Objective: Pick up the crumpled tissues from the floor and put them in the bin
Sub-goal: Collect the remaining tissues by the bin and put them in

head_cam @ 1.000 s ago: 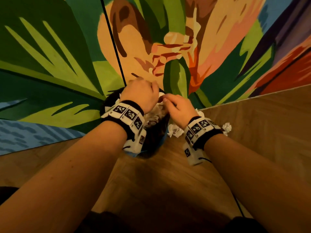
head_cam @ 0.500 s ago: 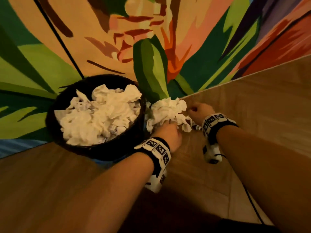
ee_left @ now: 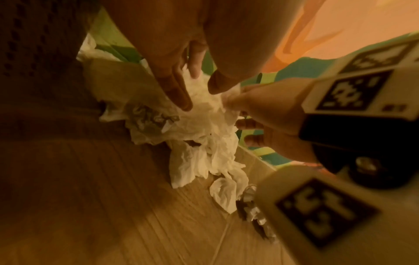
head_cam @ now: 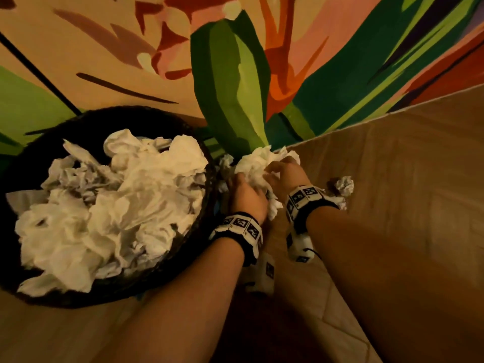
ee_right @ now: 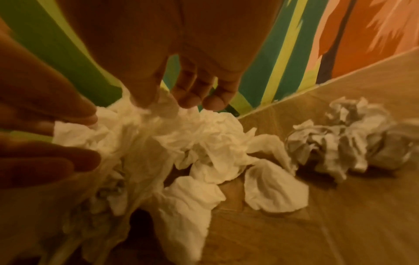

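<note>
Head view looking down, wrist views close (both blurred), all sharing the tissue pile (head_cam: 258, 166)

Bin (head_cam: 207, 195) left of floor tissues (head_cam: 255, 166) (loose ball (head_cam: 344, 185) farther right)

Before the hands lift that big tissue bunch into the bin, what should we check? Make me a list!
1. Left hand holds the white crumpled tissue bunch: ok.
2. Right hand holds it too: ok.
3. Whole bunch inside the grip: not ok, pieces trail on the wooden floor.
4. Dark round woven bin close by: ok.
5. Room in bin: not ok, heaped high.
6. Floor finished: not ok, grey crumpled tissue ball remains.
</note>
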